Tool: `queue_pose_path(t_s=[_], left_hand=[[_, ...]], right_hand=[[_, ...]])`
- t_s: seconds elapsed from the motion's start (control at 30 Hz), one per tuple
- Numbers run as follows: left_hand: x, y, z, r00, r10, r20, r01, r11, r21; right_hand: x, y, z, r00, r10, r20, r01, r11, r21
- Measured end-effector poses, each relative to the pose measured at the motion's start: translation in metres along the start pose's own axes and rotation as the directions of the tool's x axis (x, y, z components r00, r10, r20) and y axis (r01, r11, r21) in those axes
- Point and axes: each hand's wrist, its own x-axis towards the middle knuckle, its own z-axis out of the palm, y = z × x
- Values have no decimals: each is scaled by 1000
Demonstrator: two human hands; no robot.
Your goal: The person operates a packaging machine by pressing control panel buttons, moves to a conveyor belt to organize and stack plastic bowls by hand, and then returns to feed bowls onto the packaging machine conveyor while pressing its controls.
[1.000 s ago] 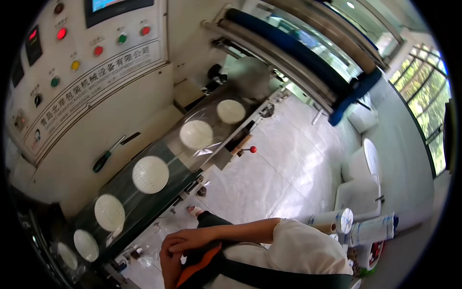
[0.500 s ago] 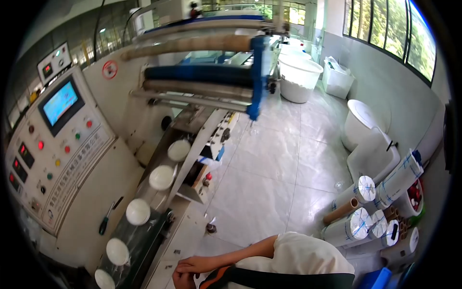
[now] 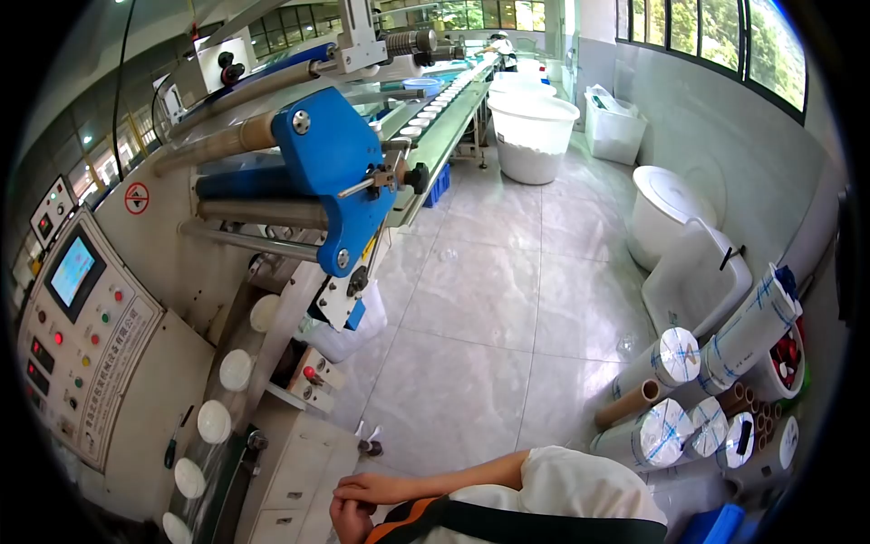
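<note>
while your right hand [image 3: 379,488] lies over your left hand [image 3: 350,522], its fingers curl loosely across it; whether either grips anything, i cannot tell. both are near the dark strap [image 3: 535,519] at your front, apart from the belt [image 3: 227,480] on your left, where five white round pieces [image 3: 214,422] lie in a row. past those, a screwdriver [image 3: 170,453] is below the control panel [image 3: 68,358]; wrapped rolls [image 3: 662,432] are at your right.

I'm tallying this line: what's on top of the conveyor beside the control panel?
Five round white pieces show in a row on the conveyor; its surface directly beneath them is covered.
</note>
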Motion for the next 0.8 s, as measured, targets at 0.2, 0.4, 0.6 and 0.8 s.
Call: queue_pose_path(t_s=[0.2,0.4,0.6,0.8], left_hand=[[8,-8,17,1000,0,3,0,1000,2],[17,-9,33,999,32,15,-32,999,-6],[21,-4,35,999,39,-23,-38,997,74],[1,5,51,999,28,-45,-34,991,-128]], right_hand=[[-10,4,-17,1000,11,-27,-10,999,42],[-12,-3,-36,998,66,0,-66,994,88],[-12,-10,-41,995,100,31,-102,991,89],[-5,1,-39,989,-11,150,-1,997,82]])
